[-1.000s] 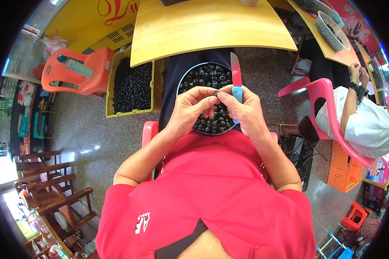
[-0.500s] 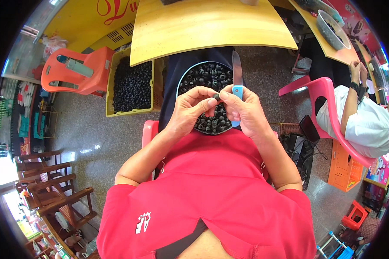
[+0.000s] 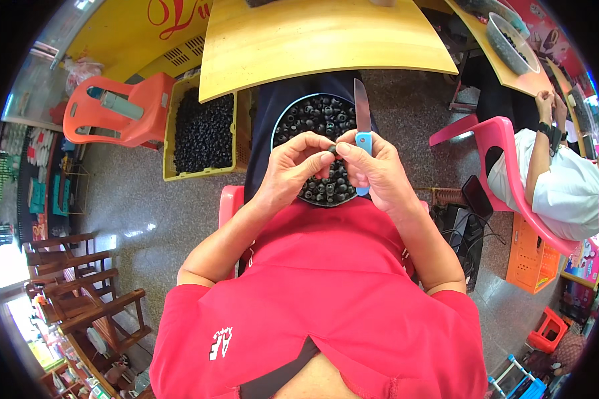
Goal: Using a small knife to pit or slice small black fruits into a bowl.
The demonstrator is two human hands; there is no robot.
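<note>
left hand (image 3: 294,166) pinching a dark piece (image 3: 332,150), right hand (image 3: 378,167) curled round a knife (image 3: 363,110) (blue handle), bowl (image 3: 273,137) below

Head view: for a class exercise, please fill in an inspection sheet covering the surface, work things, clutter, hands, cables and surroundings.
Surface: yellow table ahead; the bowl sits on the lap.
Work things: dark round pieces in the bowl; knife with blue handle, blade pointing away from the body.
Clutter: yellow crate of dark pieces on the floor; bottle lying on an orange chair.
Hands: left hand has its fingers at a small dark piece; right hand grips the knife.
Cables: dark cables at right.
Surroundings: another person on a pink chair; wooden chairs lower left.
</note>
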